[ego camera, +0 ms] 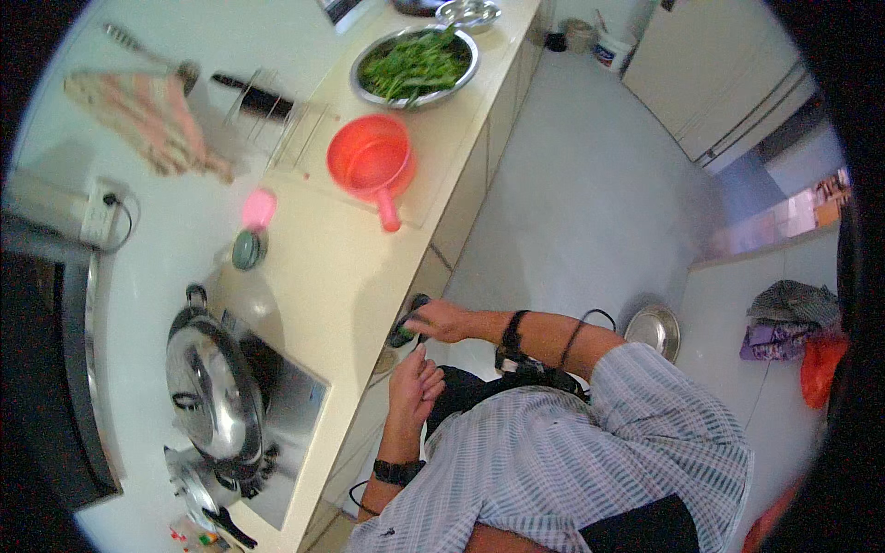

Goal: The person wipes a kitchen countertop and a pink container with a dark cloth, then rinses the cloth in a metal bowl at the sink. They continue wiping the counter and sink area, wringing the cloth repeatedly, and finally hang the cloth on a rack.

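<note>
My right hand (442, 322) is closed around a small dark handheld object (402, 333) with a bit of green on it, beside the counter's front edge. What exactly the object is, I cannot tell. Just below it, my left hand (417, 383) is curled with its fingers folded in, and nothing shows in it. Its fingertips come close to the dark object; whether they touch is unclear. Both wrists wear black bands. Left of my hands runs the cream countertop (325, 297). A red plastic dipper (371, 160) stands on it, handle towards me.
Leafy greens (415, 66) fill a metal basin (359, 93) farther along the counter. A lidded steel pot (214, 394) sits on the cooktop (297, 422). Near the wall are a green round container (246, 250) and a pink object (259, 209). A metal bowl (653, 332) is behind my right arm.
</note>
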Available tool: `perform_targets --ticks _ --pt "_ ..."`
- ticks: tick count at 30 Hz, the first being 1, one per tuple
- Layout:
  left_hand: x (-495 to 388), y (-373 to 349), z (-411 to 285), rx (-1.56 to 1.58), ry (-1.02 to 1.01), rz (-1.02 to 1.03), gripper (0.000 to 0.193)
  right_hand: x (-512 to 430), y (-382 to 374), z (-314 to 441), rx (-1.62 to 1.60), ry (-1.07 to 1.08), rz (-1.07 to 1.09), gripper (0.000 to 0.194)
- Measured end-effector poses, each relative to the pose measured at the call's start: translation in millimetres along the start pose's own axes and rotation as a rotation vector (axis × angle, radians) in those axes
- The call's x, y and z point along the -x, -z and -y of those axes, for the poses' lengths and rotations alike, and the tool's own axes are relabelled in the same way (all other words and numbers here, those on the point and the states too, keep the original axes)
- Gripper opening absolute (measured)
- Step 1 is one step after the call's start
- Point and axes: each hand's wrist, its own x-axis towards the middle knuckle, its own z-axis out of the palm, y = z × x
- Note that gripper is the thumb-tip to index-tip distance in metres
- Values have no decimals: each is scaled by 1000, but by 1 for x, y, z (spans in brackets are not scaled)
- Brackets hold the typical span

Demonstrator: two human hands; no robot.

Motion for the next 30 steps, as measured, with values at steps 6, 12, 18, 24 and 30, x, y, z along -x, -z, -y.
perform_targets --ticks 6,12,18,24,30 --pt "-75 -105 -7 -158 126 130 44 138 165 -127 -215 -555 -532 70" --pt "-160 -186 -5 -240 204 190 50 310 272 -225 -611 -900 -1138 56" --pt "-267 -275 1 -250 300 198 46 387 352 -272 -642 -988 -1403 53" --pt "-366 -373 9 -294 346 180 44 381 426 -322 -365 -1137 -1162 47" --pt "-429 -442 27 -419 371 106 42 311 489 -405 -260 -1007 -922 25"
